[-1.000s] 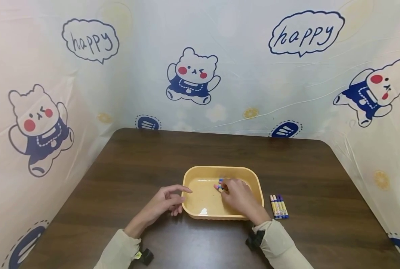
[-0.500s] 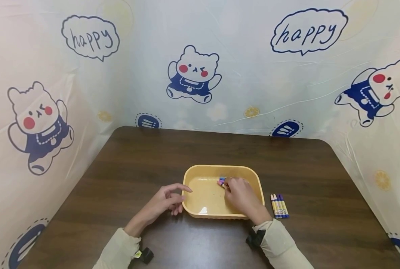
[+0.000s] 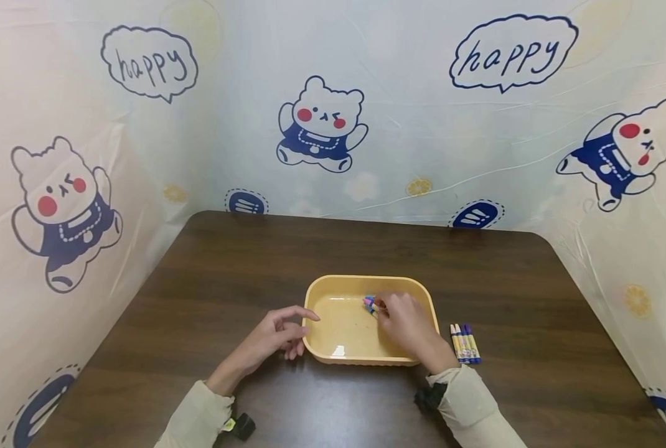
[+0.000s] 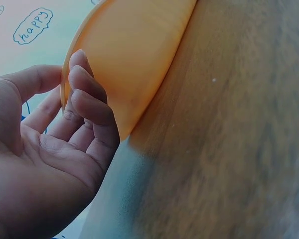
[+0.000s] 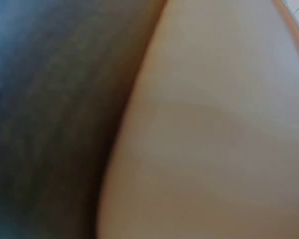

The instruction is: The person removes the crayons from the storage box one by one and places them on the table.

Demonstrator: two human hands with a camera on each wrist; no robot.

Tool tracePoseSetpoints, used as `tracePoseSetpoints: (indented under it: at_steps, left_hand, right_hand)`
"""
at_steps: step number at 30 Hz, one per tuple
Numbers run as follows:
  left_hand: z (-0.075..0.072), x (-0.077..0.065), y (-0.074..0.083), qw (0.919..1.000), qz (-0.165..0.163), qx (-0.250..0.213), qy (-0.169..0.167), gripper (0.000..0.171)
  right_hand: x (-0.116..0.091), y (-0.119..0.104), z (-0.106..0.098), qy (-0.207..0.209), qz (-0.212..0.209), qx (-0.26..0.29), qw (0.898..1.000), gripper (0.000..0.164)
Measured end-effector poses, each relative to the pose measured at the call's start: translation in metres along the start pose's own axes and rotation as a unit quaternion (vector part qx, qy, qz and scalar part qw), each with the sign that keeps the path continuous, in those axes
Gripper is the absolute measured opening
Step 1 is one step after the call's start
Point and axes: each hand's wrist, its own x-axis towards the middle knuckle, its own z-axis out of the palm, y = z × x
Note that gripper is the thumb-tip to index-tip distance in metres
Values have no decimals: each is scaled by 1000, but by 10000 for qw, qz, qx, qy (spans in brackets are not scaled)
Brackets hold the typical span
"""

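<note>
A yellow plastic tray (image 3: 333, 359) stands on the table. My left hand (image 3: 279, 333) is at its left end, and in the left wrist view the thumb and curled fingers take the tray's rim (image 4: 66, 74) between them. Inside the tray, towards its right side, a few small crayons (image 3: 370, 303) with pink and blue ends poke out from under my right hand (image 3: 408, 320). The fingers of that hand are bent down and pinch the crayons; the hand's back hides most of them. The right wrist view holds only the tray's outer wall (image 5: 204, 149) and dark table, without the hand.
Several crayons (image 3: 465, 344) lie side by side on the dark wooden table (image 3: 243, 261), just right of the tray. A printed cloth (image 3: 389, 124) with bears hangs behind the table and along both sides.
The right hand has shifted slightly right inside the tray, and the crayon ends at its fingers have moved a little right with it. The left hand stays at the rim.
</note>
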Motion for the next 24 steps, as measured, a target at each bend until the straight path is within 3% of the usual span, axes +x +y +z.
tracePoseSetpoints:
  at_steps: [10,24]
  left_hand:
    - [0,-1,-1,10000,27,42,19,32]
    - [-2,-1,-2,10000,54,22,-3,32]
  right_hand:
    - [0,-1,-20,453,-385,-267,9979,14]
    - [0,-5,-41,645,-248,-304,9971,16]
